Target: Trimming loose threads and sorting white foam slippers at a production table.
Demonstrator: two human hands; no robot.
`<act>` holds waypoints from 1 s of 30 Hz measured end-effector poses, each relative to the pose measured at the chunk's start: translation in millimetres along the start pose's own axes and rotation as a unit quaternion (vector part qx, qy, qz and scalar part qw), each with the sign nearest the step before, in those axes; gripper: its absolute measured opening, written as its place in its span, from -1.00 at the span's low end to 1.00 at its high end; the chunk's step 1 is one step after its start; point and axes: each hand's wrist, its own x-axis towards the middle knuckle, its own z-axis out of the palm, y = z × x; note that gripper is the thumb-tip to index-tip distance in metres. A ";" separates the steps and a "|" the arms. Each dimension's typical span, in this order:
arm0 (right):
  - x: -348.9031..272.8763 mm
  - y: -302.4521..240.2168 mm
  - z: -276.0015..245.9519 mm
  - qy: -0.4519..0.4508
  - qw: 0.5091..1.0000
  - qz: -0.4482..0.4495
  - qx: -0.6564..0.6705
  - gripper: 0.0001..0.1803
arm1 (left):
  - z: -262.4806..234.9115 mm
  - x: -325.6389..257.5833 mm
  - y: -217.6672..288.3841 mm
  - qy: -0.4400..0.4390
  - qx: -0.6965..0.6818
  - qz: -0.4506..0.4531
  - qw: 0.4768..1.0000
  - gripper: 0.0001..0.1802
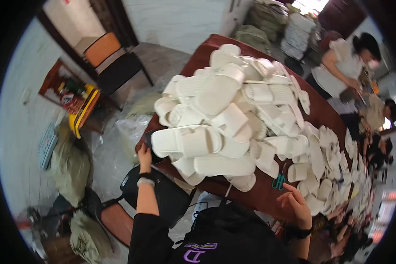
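Observation:
A big heap of white slippers [215,94] lies on a table with a dark red-brown cloth [204,53]. At the table's left edge my left hand [144,157] has its fingers curled against a dark edge, beside a black flat thing [149,140] partly covered by a slipper; what it grips is hard to make out. My right hand [297,204] is over the near side of the table, fingers apart and holding nothing. Just beyond its fingertips lie teal-handled scissors [278,181].
More white slippers [325,176] spread along the table to the right, where several people [345,66] work. Left of me stand a black chair [156,196], an orange-backed chair [103,50] and filled sacks [70,167]. Clear plastic [123,136] covers part of the floor.

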 end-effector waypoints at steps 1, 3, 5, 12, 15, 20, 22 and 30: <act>-4.3 -2.1 0.9 0.004 1.000 -0.008 -0.027 -0.55 | 18.1 5.0 15.9 -0.023 -0.003 0.009 1.000 -0.50; -6.9 12.3 -1.3 0.024 0.998 -0.015 -0.056 -0.56 | -7.4 -2.1 48.7 -0.032 -0.194 -0.181 0.964 -0.53; -32.5 14.8 -40.3 0.102 0.992 0.010 -0.076 -0.56 | 22.2 -39.5 92.2 -0.032 -0.203 -0.173 0.963 -0.54; -42.2 131.6 -126.4 0.269 0.901 0.027 -0.339 -0.61 | 7.4 -104.3 260.5 -0.038 -0.120 -0.006 0.992 -0.61; 0.5 162.4 -122.2 0.272 0.901 -0.079 -0.327 -0.68 | 49.3 -145.8 322.1 -0.187 -0.188 0.089 0.960 -0.63; 77.6 200.3 -113.7 0.288 0.840 0.048 -0.457 -0.55 | 92.8 -225.5 395.5 -0.340 -0.198 0.184 0.901 -0.63; 86.5 213.7 -117.8 0.248 0.838 0.069 -0.481 -0.45 | 101.0 -258.4 420.8 -0.344 -0.192 0.206 0.896 -0.64; 38.9 243.0 -155.9 0.215 0.926 -0.011 -0.309 -0.31 | 128.2 -344.8 463.0 -0.316 -0.220 0.192 0.903 -0.66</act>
